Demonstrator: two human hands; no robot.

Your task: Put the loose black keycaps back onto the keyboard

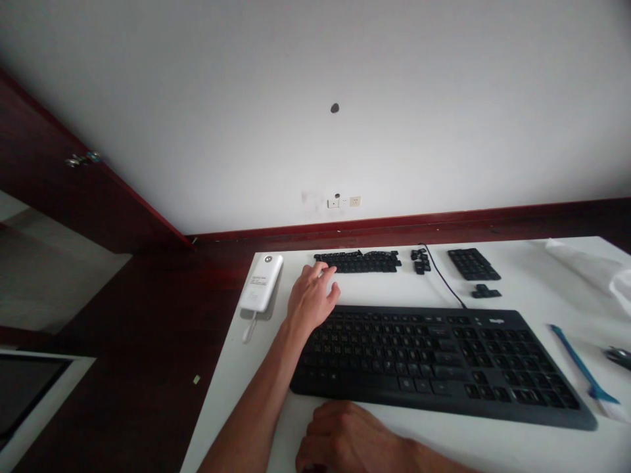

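Note:
My left hand reaches over the white table to the left end of rows of loose black keycaps. Its thumb and fingers are apart, with fingertips at the nearest caps. Below lies a wide black keyboard, where many keys look like bare switch positions and the lower row still carries caps. In front of the keyboard's near edge, my right hand rests on the table with its fingers curled in. A small dark bit shows beneath that hand at the picture's bottom edge, too hidden to name.
A white power bank with a short cable lies at left. Further keycap groups sit at the back right. A blue brush, a dark tool and a translucent plastic sheet lie at right. The keyboard cable runs backward.

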